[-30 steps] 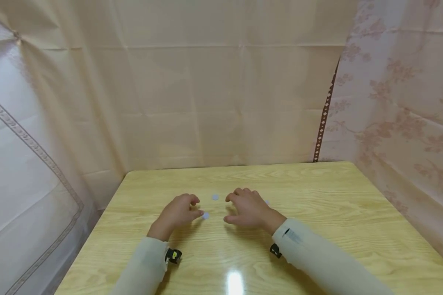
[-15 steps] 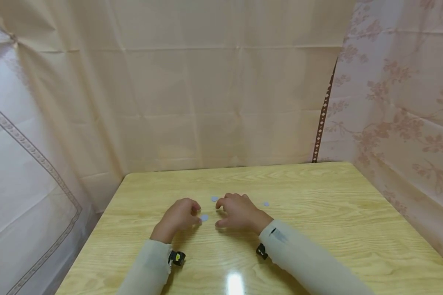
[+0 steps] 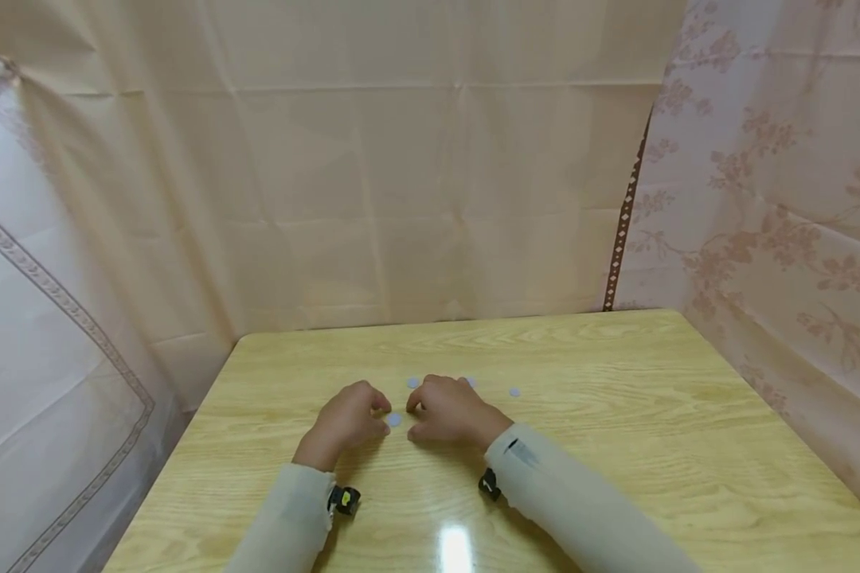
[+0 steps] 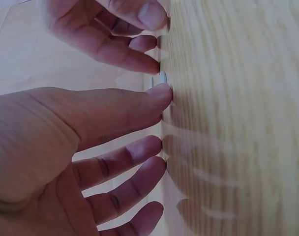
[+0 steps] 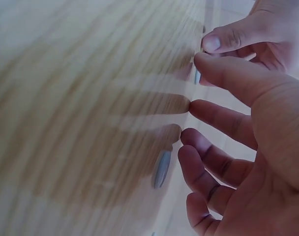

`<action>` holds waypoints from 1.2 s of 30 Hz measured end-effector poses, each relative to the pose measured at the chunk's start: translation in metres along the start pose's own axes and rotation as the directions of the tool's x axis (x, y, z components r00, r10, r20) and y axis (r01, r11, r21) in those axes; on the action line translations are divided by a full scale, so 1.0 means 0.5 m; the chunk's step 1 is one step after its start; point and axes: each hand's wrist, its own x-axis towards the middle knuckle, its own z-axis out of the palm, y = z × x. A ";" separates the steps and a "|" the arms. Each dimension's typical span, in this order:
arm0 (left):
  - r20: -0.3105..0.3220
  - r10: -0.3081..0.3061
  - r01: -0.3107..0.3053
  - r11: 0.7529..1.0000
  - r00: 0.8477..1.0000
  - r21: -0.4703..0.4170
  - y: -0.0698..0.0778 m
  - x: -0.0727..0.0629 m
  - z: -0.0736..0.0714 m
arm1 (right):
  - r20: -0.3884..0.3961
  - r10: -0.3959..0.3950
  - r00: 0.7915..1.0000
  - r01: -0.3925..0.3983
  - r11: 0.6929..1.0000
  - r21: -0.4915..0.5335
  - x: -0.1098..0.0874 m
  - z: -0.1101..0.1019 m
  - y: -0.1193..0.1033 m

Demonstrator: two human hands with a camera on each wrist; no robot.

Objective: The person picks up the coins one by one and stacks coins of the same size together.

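Note:
A small pale round disc (image 3: 394, 419) lies on the wooden table between my two hands. My left hand (image 3: 347, 418) is at its left side, with the thumb (image 4: 159, 96) down at the tabletop, overlapping the disc in the left wrist view. From the right, my right hand (image 3: 450, 410) faces it, fingers bent and tips right at the table surface. Neither hand grips anything. Beyond them lies a second disc (image 3: 412, 383), and a third disc (image 3: 471, 382) shows partly behind my right hand. In the right wrist view, a disc (image 5: 162, 169) sits close to my right fingertips.
Another disc (image 3: 514, 392) rests farther right on the light wood table (image 3: 652, 446). A beige curtain (image 3: 430, 199) hangs behind the back edge, and patterned cloth (image 3: 781, 239) hangs at the right. Black wrist cameras (image 3: 345, 500) are strapped below both sleeves.
My right hand has moved left toward the near disc and the left hand, uncovering the discs on its right. My left hand has stayed almost in place, its thumb now slightly apart from the disc.

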 end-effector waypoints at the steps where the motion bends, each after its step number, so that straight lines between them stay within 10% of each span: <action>1: -0.004 0.002 -0.002 1.000 1.000 0.008 0.000 0.001 0.001 | 0.002 0.008 1.000 -0.008 1.000 0.009 0.003 0.000 -0.001; 19: -0.037 -0.065 0.064 0.998 0.997 -0.024 0.012 0.004 0.007 | -0.044 0.136 0.990 -0.132 0.988 0.077 0.033 0.019 -0.028; 36: 0.078 -0.112 0.126 0.969 0.991 -0.210 0.010 0.012 0.012 | -0.034 0.205 0.978 -0.200 0.974 0.110 0.040 0.021 -0.034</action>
